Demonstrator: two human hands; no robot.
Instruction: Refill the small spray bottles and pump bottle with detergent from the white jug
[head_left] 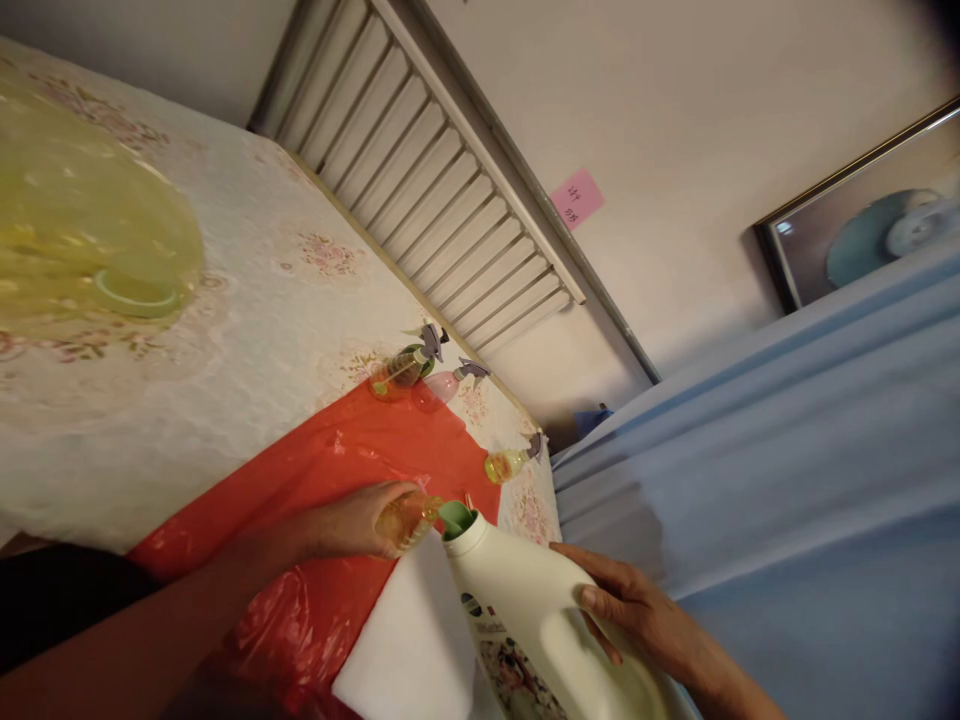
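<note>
Head view: right hand [637, 610] grasps white jug [540, 620], its long axis tilted, green spout [456, 518] touching small bottle [405, 520]. Left hand [352, 520] clasps that bottle on the red sheet [337, 460], near the tabletop's far edge.

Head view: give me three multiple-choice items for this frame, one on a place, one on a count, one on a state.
1. Where does the red plastic sheet lie?
A. on the floral tablecloth
B. on the blue cloth
C. on the wall

2. How many spray bottles stand beyond the hands?
A. one
B. three
C. five

3. How is the white jug held?
A. upright, capped
B. tilted, spout towards the small bottle
C. lying flat, untouched

A: the sheet covers the table's near part.
B: two by the shutter, one near the edge.
B: right hand tips it; left hand holds the bottle.
</note>
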